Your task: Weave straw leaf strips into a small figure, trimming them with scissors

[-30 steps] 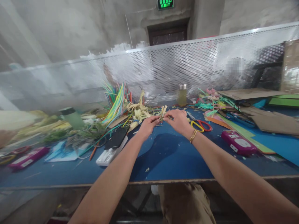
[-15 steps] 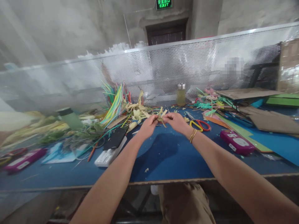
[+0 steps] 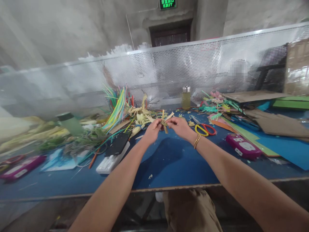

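Both hands meet over the middle of the blue table (image 3: 169, 170), pinching a small bunch of pale yellow dried husk strips (image 3: 165, 129). My left hand (image 3: 152, 130) grips it from the left, fingers closed. From the right my right hand (image 3: 180, 126) pinches the same strips; a gold bracelet (image 3: 197, 141) circles that wrist. Some strip ends stick up and one points down between the fingertips. Behind my left hand lies a loose heap of similar husk pieces (image 3: 141, 118). Scissors with yellow and red handles (image 3: 205, 129) rest to the right of my right hand.
Colourful pipe cleaners (image 3: 118, 108) stand at the back left. Nearby are a green-lidded bottle (image 3: 70, 122), a black phone (image 3: 117, 144) on a white power strip (image 3: 112, 162), a glass bottle (image 3: 186, 98), a purple packet (image 3: 242, 146), and coloured sheets (image 3: 282, 145). A perforated metal screen (image 3: 169, 74) borders the back.
The husk strips have turned slightly between my fingers, with their ends more spread upward. Both hands stay closed on them. The whole view has shifted a little.
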`<state>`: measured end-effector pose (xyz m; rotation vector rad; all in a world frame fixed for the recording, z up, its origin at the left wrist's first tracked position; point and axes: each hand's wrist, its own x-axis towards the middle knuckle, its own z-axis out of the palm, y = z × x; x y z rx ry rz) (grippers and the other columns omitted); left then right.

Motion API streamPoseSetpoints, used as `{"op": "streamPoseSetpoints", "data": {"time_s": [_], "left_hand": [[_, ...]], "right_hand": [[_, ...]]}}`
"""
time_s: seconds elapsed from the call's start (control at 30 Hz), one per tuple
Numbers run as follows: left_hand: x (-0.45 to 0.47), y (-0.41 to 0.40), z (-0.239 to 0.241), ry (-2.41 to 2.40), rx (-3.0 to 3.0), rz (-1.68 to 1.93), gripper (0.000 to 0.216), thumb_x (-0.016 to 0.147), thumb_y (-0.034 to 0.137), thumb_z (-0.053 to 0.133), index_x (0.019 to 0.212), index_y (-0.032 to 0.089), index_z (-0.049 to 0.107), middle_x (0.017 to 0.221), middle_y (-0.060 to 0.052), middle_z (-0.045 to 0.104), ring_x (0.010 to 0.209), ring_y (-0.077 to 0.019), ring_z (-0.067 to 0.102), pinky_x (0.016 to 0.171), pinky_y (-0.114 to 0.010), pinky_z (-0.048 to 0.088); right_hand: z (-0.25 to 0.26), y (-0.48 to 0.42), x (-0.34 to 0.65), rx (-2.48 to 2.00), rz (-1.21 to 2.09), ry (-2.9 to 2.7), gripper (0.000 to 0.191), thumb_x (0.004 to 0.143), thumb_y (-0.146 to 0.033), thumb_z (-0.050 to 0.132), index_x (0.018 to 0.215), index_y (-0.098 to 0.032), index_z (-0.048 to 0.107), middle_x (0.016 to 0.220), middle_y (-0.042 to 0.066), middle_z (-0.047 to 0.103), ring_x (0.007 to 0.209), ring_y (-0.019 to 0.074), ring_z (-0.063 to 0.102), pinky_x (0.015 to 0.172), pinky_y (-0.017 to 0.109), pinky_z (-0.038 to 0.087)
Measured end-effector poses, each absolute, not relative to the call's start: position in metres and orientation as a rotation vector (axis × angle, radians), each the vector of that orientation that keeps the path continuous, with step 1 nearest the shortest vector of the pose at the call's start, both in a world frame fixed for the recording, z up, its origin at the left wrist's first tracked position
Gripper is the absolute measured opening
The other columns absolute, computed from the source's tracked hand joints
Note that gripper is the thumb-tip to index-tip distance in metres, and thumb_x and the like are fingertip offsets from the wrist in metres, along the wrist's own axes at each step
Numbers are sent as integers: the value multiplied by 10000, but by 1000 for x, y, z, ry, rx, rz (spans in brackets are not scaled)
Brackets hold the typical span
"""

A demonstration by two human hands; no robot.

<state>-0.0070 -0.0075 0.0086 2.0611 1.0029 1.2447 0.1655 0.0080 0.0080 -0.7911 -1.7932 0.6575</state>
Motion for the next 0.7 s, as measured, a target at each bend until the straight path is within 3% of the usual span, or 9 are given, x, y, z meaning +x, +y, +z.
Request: {"op": "streamPoseSetpoints", "data": {"time_s": [0.17,0.37,0.53,0.7], "left_hand": [[2,-17,11,1104,2115,1294,115,822,207,463,917,173,518,827,-17,537,819,-181,490,768,-310,401],[2,-20,15,1161,2198,1311,203,902,368,439,887,180,515,818,-21,530,808,-178,481,769,-306,381],[-4,-17,14,1118,2068,1256,301,898,425,458,703,196,464,642,12,436,640,-150,409,628,-278,336],[-5,-14,9,922,1721,1253,332,854,443,538,658,193,444,600,23,399,566,-120,360,555,-258,297]], "right_hand": [[11,4,164,-828,566,-1799,101,781,-189,592,785,-185,692,773,20,704,706,142,606,691,270,451],[11,3,166,-813,453,-1891,147,843,-233,554,874,-211,697,811,16,709,746,151,619,705,273,433],[21,-5,170,-899,114,-1972,75,826,-269,620,854,-242,685,813,-4,710,776,162,611,787,311,359],[22,-9,169,-926,159,-1982,61,827,-269,623,835,-209,614,714,-22,667,671,127,579,738,288,335]]}}
